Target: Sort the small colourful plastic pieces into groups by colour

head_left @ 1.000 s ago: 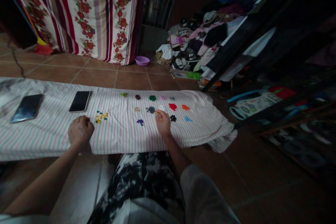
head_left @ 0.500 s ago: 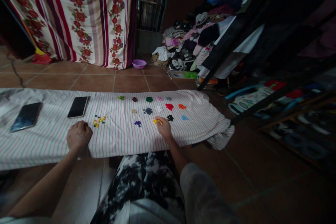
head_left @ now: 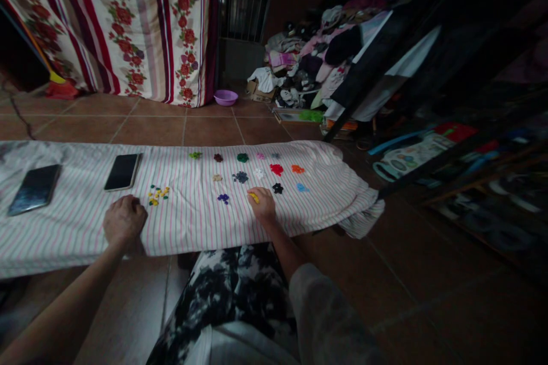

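My right hand [head_left: 262, 204] is on the striped cloth, its fingers closed around small yellow pieces [head_left: 253, 197], partly hidden by the hand. Purple pieces [head_left: 223, 198] lie to its left and black pieces [head_left: 278, 188] to its right. Curled on the cloth, my left hand [head_left: 125, 220] hides whatever may be inside it. Beside it is a loose mix of yellow and dark green pieces [head_left: 158, 195]. Farther back, little piles sit sorted by colour, among them grey pieces [head_left: 240, 177], white pieces [head_left: 259, 173], red pieces [head_left: 276, 169] and light blue pieces [head_left: 302, 187].
Two phones rest at the left of the cloth, a nearer one [head_left: 123, 171] and a farther one [head_left: 35, 189]. The striped cloth [head_left: 188, 228] drapes over the table edge. Beyond it on the tiled floor are a purple basin [head_left: 225, 97] and heaped clothes [head_left: 308, 63].
My right hand has drawn in over the yellow pieces, so fewer of them show. My left hand stays curled in its place. The whole view has shifted slightly.
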Demonstrator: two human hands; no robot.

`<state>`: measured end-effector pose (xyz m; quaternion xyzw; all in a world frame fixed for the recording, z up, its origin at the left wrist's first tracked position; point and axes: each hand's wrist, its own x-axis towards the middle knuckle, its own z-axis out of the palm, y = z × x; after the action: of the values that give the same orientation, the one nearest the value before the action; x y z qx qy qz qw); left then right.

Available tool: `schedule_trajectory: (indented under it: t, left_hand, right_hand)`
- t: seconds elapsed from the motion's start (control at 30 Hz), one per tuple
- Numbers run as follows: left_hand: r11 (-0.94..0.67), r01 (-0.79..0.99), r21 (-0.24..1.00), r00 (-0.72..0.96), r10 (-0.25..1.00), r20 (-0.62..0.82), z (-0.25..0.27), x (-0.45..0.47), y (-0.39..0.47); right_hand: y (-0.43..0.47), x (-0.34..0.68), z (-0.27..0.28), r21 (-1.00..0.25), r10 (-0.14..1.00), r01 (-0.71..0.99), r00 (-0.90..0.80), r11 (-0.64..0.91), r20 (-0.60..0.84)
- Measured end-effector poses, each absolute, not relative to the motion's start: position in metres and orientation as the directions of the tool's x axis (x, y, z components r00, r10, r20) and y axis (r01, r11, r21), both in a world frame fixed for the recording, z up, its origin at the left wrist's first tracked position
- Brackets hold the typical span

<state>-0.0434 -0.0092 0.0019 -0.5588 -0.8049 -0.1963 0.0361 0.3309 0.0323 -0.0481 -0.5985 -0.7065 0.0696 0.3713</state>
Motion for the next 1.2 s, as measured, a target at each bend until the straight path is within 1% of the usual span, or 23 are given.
schedule_trajectory:
  t: [0.13,0.33,0.6,0.77,0.9,1.2]
  left_hand:
    - [0.284,0.917,0.280,-0.360,0.891,0.275,0.0020,-0.0440,-0.0092]
    - [0.282,0.917,0.282,-0.362,0.886,0.290,-0.0004,-0.0451,-0.0091]
    - [0.299,0.913,0.276,-0.369,0.896,0.247,0.0040,-0.0427,-0.0092]
    - [0.300,0.918,0.259,-0.365,0.894,0.260,0.0019,-0.0437,-0.0085]
    - [0.276,0.931,0.239,-0.341,0.893,0.295,-0.0018,-0.0463,-0.0083]
    - [0.265,0.930,0.254,-0.337,0.891,0.304,-0.0047,-0.0482,-0.0076]
  right_hand:
    - [0.0306,0.3316,-0.0473,-0.512,0.904,0.815,-0.034,0.272,0.427]
    - [0.0271,0.3319,-0.0435,-0.503,0.913,0.809,-0.097,0.305,0.397]
    - [0.0278,0.3318,-0.0454,-0.527,0.893,0.789,-0.058,0.315,0.447]
    - [0.0266,0.3311,-0.0459,-0.517,0.882,0.795,-0.048,0.318,0.469]
    - [0.0261,0.3311,-0.0464,-0.504,0.875,0.791,-0.078,0.346,0.478]
    - [0.0267,0.3315,-0.0482,-0.526,0.870,0.774,-0.064,0.352,0.488]
